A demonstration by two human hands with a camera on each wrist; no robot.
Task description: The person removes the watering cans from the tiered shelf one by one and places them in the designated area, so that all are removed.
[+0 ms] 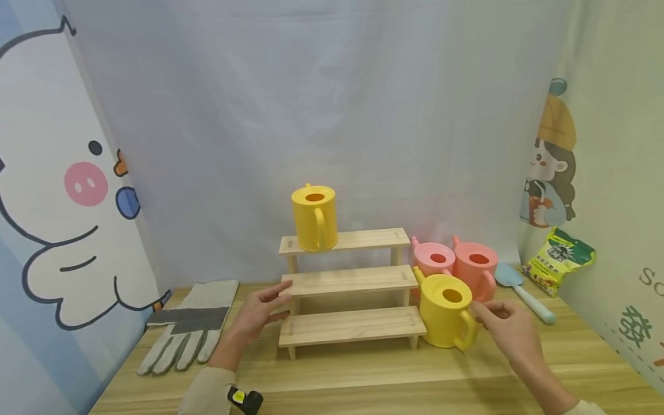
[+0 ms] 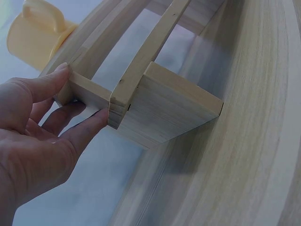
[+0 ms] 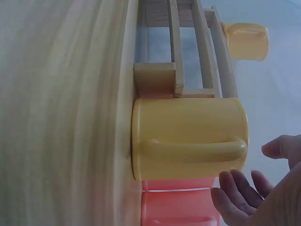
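A: How do we expect the near yellow watering can (image 1: 438,323) to handle?

B: We'd judge it light, stiff plastic, a bit slick on its smooth wall but hardly fragile. We'd take it by the loop handle (image 1: 470,329), at about four o'clock on its body.

A: And where do we have it?

B: Upright on the tabletop (image 1: 363,397), at three o'clock from the wooden three-tier stand (image 1: 347,326), close by its end. The pink watering can (image 1: 427,252) and coral watering can (image 1: 473,253) are behind, at twelve and one.

A: Our right grip (image 1: 512,334)?

B: It reaches in from five o'clock, fingers beside the handle's top; in the right wrist view thumb (image 3: 277,147) and fingers are apart, clamped on nothing.

A: The left grip (image 1: 254,314)?

B: At nine o'clock, forearm rising from seven, its spread fingers touching the stand's middle tier end. We'd guess that light wood slides easily if nudged.
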